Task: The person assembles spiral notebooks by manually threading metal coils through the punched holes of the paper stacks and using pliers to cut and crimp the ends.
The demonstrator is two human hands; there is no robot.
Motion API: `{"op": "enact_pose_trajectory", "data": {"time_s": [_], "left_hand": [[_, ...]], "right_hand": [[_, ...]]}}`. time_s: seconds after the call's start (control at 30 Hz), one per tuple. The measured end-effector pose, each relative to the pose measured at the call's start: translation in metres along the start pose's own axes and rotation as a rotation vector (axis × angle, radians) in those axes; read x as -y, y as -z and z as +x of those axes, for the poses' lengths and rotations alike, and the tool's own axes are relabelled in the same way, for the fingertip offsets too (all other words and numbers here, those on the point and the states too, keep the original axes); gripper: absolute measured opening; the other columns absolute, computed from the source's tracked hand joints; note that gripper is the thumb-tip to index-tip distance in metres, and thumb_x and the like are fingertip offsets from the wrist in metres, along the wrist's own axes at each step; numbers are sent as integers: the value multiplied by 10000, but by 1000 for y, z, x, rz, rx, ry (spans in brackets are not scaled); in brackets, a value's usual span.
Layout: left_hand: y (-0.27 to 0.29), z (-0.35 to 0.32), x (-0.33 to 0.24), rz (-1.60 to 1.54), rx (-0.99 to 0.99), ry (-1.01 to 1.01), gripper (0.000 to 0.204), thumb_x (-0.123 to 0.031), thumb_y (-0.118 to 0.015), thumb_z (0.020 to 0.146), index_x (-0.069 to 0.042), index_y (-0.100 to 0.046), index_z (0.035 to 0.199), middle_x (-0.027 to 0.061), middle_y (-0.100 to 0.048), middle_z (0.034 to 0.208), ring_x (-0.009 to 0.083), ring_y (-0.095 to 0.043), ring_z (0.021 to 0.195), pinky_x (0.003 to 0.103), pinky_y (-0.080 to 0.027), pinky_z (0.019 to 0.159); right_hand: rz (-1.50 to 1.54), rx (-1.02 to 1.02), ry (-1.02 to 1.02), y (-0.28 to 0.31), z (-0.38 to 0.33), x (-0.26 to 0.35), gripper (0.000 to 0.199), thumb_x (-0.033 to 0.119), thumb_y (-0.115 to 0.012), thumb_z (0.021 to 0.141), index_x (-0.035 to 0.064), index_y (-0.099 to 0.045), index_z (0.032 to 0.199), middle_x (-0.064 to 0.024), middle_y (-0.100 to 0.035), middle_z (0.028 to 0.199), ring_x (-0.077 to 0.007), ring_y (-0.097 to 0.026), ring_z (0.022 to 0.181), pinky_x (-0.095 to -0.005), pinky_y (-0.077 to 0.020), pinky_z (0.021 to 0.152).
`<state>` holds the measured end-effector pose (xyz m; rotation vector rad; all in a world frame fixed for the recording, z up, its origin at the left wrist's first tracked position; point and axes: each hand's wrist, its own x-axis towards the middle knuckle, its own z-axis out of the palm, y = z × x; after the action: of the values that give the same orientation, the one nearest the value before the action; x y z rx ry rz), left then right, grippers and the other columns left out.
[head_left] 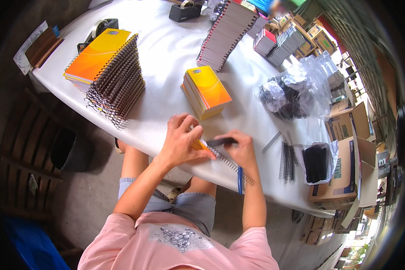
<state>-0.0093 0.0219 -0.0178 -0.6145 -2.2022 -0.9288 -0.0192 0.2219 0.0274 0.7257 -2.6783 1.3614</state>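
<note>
Near the front edge of the table, my left hand (181, 140) grips a yellow notebook (199, 144), mostly covered by its fingers. A dark wire spiral (229, 164) runs along the notebook's edge, its loose end stretching right, past the table edge. My right hand (241, 147) is closed around a black, elongated object (221, 141), smeared by motion, close to the notebook; its kind is unclear. Under the right wrist lies a narrow blue object (240, 181). Just beyond my hands stands a short stack of yellow-orange notebooks (210, 92) with no spirals showing.
At left rises a tall stack of spiral-bound notebooks (105, 67); another stack (227, 33) leans at the back. Tape dispensers (185, 11) sit at the far side. Loose spirals (287, 159), a bagged spiral bundle (317, 163), a plastic bag (297, 90) and cardboard boxes (339, 173) occupy the right.
</note>
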Motion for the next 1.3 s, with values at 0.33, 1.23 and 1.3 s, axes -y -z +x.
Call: {"op": "enact_pose_trajectory", "data": {"time_s": [0.33,1.23,1.3], "left_hand": [[2,3,6,-71,49,-4,636,-593,-771,493,-64,-504,722,105,-490,1036,326,-417,1017,444,-379,827],[-12,-9,47,-647,45,334,1028,-454,-922,328,-63,-228,978,126,-326,1018,224,-351,1021,341,-342,885],[-10,-10,46,-648,59,296,1010,-519,-877,380,39,-274,965,170,-326,1006,258,-372,983,342,-381,827]], "right_hand": [[652,-4,107,-1,2,5,307,-66,-582,656,73,-723,890,-65,-599,724,-142,-576,676,-260,-438,621],[239,18,45,-41,43,33,304,-75,-590,657,66,-701,902,-95,-597,770,-211,-588,687,-277,-460,640],[103,51,102,-42,43,42,317,-75,-586,660,76,-702,913,-94,-595,772,-214,-591,698,-277,-460,645]]}}
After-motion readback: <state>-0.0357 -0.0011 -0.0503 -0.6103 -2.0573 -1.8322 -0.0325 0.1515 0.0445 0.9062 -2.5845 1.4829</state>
